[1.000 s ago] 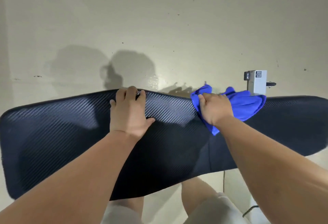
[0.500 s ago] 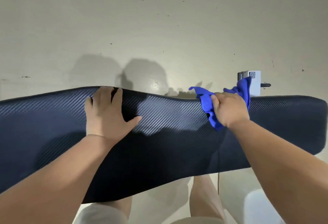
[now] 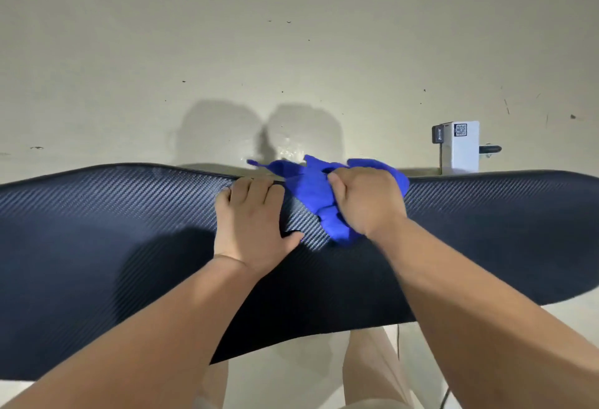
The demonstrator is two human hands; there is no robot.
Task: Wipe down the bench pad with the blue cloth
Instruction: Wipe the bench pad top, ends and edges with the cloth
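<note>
The big pale wall (image 3: 291, 52) fills the space behind the bench pad. The bench pad (image 3: 113, 230) is long and dark, with a woven pattern, and it runs from side to side. The left hand (image 3: 254, 224) lies flat on the bench pad near its top edge, with the fingers close together and the thumb stuck out. The right hand (image 3: 366, 202) is just beside the left hand, also at the top edge of the bench pad. It is bunched up, squeezing the blue cloth (image 3: 311, 194). The blue cloth touches the bench pad and spills over its top edge. A small white box (image 3: 460, 147) sits just above the bench pad, off to the right.
</note>
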